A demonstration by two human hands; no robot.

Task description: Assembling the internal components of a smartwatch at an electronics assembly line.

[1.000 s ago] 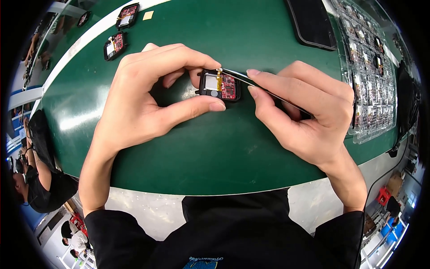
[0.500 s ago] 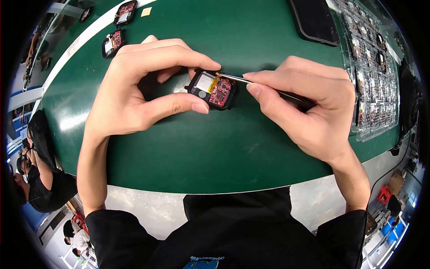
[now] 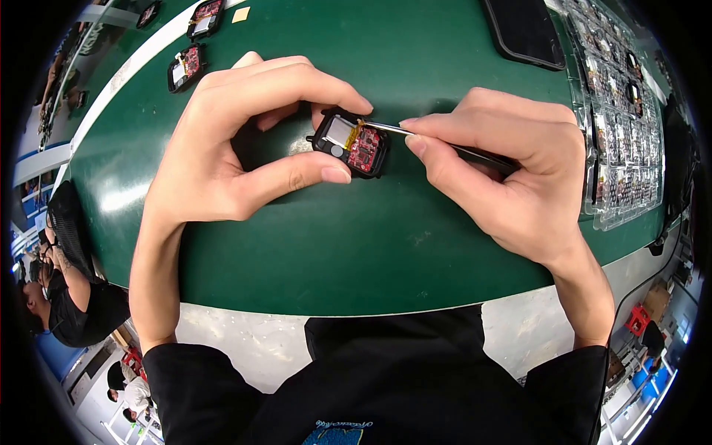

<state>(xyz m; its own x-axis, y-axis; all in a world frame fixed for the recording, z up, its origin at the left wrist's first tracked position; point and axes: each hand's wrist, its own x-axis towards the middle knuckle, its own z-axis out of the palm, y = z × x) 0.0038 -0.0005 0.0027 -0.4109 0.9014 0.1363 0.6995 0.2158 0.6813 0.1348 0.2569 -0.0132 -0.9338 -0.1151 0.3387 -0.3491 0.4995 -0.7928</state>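
Between the thumb and fingers of my left hand [image 3: 245, 141] is a small black device housing [image 3: 351, 142], its inside facing up. A red circuit board [image 3: 365, 150], a silver battery and a strip of yellow tape show in it. My right hand [image 3: 512, 163] pinches slim metal tweezers [image 3: 387, 127] like a pen. Their tip touches or hovers at the upper edge of the housing, near the end of the yellow tape; whether it grips anything there is too small to tell.
Two similar opened housings, one nearer [image 3: 185, 68] and one farther [image 3: 205, 18], lie at the upper left by a yellow paper square [image 3: 240, 14]. A black phone [image 3: 523, 33] is at the top right, beside stacked clear trays [image 3: 619, 133] of parts. A person [image 3: 70, 297] sits at left.
Both hands hold nearly the same pose. The housing has turned or shifted very slightly, with the tweezers' tip staying at its upper edge.
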